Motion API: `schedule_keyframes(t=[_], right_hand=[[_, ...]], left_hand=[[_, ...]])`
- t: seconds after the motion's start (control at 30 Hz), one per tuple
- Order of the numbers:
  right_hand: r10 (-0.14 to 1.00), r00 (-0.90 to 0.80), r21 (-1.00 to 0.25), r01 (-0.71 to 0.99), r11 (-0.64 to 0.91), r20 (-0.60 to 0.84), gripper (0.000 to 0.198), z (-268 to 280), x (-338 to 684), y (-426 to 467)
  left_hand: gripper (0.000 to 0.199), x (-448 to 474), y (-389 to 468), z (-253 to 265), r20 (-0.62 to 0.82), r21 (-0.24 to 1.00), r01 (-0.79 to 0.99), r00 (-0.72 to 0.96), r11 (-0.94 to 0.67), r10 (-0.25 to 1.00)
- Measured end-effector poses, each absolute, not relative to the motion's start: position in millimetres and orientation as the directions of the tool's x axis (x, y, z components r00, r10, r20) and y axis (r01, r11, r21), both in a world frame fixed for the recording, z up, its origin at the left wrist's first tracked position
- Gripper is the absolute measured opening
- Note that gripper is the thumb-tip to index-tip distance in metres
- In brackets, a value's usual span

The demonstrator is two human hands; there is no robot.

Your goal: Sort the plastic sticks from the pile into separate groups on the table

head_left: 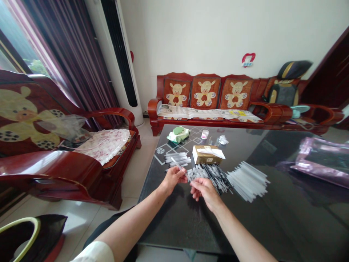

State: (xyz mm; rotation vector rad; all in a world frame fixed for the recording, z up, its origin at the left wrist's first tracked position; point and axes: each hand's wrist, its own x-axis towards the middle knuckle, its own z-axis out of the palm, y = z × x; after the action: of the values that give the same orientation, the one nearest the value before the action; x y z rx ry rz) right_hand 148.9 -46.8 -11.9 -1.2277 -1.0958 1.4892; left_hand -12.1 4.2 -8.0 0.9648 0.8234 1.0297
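Observation:
Over the near left part of the dark table (174, 222), my left hand (174, 179) is closed around a slim translucent plastic tube (176, 163), which slants up and left out of the fingers. Close to its lower end, my right hand (205, 191) has thumb and forefinger pinched together; what sits between them is too small to make out. Just beyond my hands lies a pile of thin black and whitish stick-like pieces (215, 175). Several similar tubes (178, 157) are laid side by side behind my left hand. A larger fanned stack of translucent tubes (249, 181) rests to the right.
Behind the pile stands a tissue box (207, 158). Farther back are a green wipes pack (178, 135), a small white cup (205, 134) and a crumpled tissue (223, 140). A shiny pink-edged bag (321, 160) lies at right. A wooden armchair (68, 178) flanks the table's left side.

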Motion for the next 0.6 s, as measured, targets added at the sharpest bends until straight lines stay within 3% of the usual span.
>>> schedule_keyframes(t=[0.23, 0.43, 0.6], right_hand=[[0.955, -0.158, -0.955, -0.121, -0.271, -0.251, 0.044, -11.3, 147.5, -46.3], [0.97, -0.119, -0.969, -0.102, -0.224, -0.212, 0.033, -11.3, 148.5, -45.8], [0.945, -0.176, -0.947, -0.116, -0.298, -0.276, 0.042, -11.1, 147.1, -46.2]], left_hand=[[0.039, -12.2, 5.2, -7.8, -0.094, 0.929, -0.318, 0.287, 0.187, 0.953], [0.039, -12.4, 5.5, -9.3, -0.092, 0.931, -0.311, 0.302, 0.189, 0.949], [0.04, -11.7, 5.0, -8.7, -0.096, 0.934, -0.302, 0.306, 0.192, 0.947]])
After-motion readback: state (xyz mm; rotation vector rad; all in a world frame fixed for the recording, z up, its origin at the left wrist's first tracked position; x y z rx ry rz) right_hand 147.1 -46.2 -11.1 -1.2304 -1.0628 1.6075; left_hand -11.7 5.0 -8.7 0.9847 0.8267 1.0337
